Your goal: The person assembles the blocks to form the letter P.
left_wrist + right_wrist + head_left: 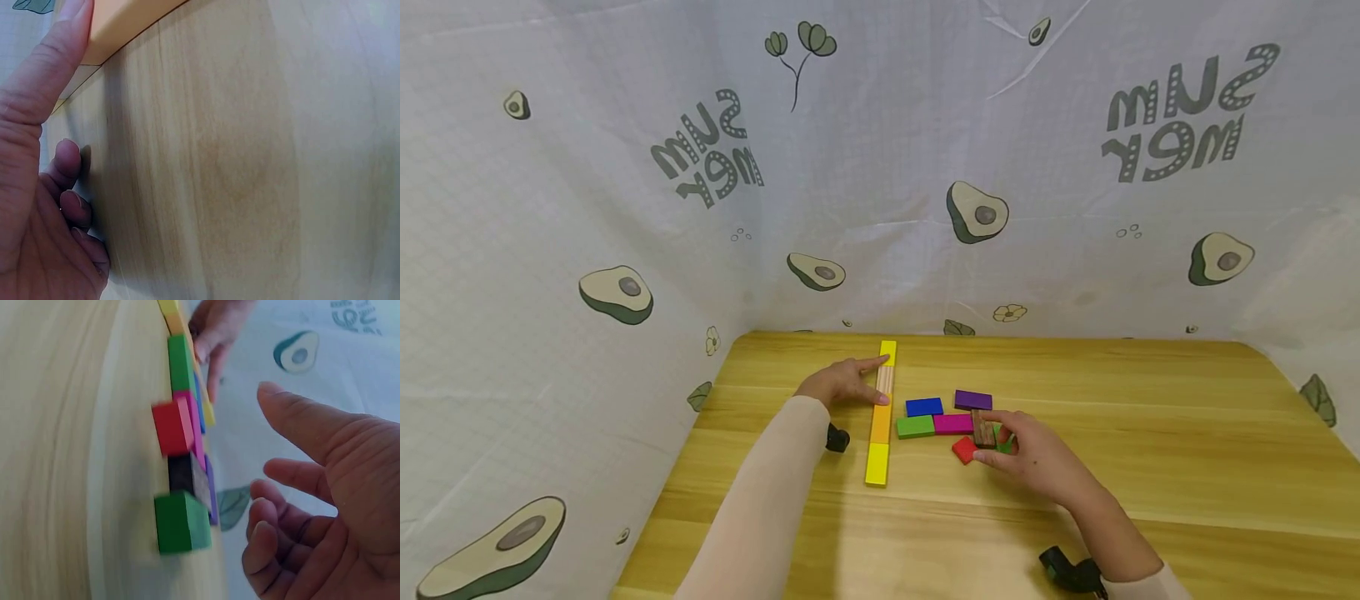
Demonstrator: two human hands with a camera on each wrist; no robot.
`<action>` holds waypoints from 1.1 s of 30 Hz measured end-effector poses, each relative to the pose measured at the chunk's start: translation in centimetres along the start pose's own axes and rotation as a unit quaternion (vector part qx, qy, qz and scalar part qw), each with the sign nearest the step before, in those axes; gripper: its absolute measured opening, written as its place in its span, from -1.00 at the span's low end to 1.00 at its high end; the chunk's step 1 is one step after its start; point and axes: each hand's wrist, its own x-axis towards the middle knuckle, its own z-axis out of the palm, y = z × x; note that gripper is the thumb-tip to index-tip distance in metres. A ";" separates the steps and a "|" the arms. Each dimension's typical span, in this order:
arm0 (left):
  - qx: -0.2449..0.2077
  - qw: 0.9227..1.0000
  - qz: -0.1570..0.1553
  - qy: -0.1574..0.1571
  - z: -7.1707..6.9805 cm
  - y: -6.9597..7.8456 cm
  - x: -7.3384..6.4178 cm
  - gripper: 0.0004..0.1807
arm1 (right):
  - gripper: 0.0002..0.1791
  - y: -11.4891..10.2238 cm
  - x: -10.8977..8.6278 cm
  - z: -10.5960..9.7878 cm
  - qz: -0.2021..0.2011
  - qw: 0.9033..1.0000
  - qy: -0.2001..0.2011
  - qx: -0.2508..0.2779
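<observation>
My left hand point(844, 383) reaches across a straight row of blocks, its index finger and thumb stretched out. The index fingertip touches the far yellow block point(888, 348), and the thumb rests by the orange block point(881, 427). Between them lies a pale striped block point(885, 379); another yellow block point(876, 467) ends the row at the near side. Over the right-hand cluster hovers my right hand point(1037, 458), thumb and fingers spread apart. Beneath it are a dark brown block point(982, 432), a red block point(172, 428) and a green block point(181, 524). The right wrist view shows nothing held.
A blue block point(924, 407), another green block point(915, 427), a magenta block point(953, 424) and a purple block point(973, 400) lie between the row and my right hand. The wooden table point(1150, 433) meets a hanging white printed sheet point(880, 167) at its back edge.
</observation>
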 end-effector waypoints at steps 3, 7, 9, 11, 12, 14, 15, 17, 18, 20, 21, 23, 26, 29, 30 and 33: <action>-0.002 1.000 0.000 0.001 0.0 0.0 0.1 0.02 | -0.10 1.3 0.0 -0.8 0.019 1.000 -0.009 -0.015; -0.004 1.000 0.004 0.000 -0.1 0.1 0.0 0.02 | 0.04 2.8 0.1 -1.3 0.031 0.999 -0.034 -0.019; -0.001 1.000 0.005 0.000 0.0 0.1 0.0 0.02 | 0.04 3.4 0.1 -1.3 0.035 0.998 -0.046 -0.017; 0.003 1.000 0.005 0.001 0.0 0.1 0.0 0.02 | 0.02 3.7 0.1 -1.4 0.040 0.998 -0.053 -0.014; 0.004 1.000 0.004 0.001 0.0 0.1 0.0 0.03 | 0.01 3.8 0.1 -1.4 0.042 0.997 -0.056 -0.012; 0.004 1.000 0.001 0.002 0.0 0.1 0.1 0.03 | -0.02 3.9 0.1 -1.4 0.048 0.997 -0.061 -0.005; 0.003 1.000 0.000 0.003 0.0 0.1 0.1 0.03 | -0.03 4.0 0.1 -1.4 0.052 0.997 -0.060 -0.001; 0.002 1.000 -0.001 0.003 0.0 0.1 0.0 0.03 | -0.06 4.1 0.1 -1.4 0.050 0.997 -0.064 0.003; 0.000 1.000 -0.001 0.002 0.0 0.1 0.0 0.03 | -0.07 4.1 0.1 -1.4 0.049 0.997 -0.065 0.004; -0.001 1.000 0.001 0.000 0.0 0.1 -0.1 0.03 | -0.12 4.3 0.1 -1.4 0.044 0.997 -0.064 0.004; -0.002 1.000 0.003 -0.001 0.0 0.1 -0.1 0.03 | -0.14 4.3 0.1 -1.3 0.043 0.997 -0.063 0.005; -0.003 1.000 0.006 -0.002 0.0 0.1 -0.2 0.02 | -0.18 4.4 0.1 -1.2 0.043 0.997 -0.061 0.008; -0.003 1.000 0.009 -0.002 0.0 0.1 -0.2 0.02 | -0.18 4.6 0.0 -1.2 0.043 0.997 -0.057 0.017; -0.004 1.000 0.007 -0.001 0.0 0.1 -0.3 0.02 | -0.17 4.6 0.0 -1.2 0.054 0.997 -0.053 0.029; -0.004 1.000 0.006 -0.001 0.0 0.1 -0.3 0.03 | -0.16 4.6 0.0 -1.2 0.056 0.997 -0.052 0.030; -0.005 1.000 0.004 -0.002 0.0 0.1 -0.3 0.03 | -0.18 4.7 0.1 -1.2 0.051 0.997 -0.051 0.028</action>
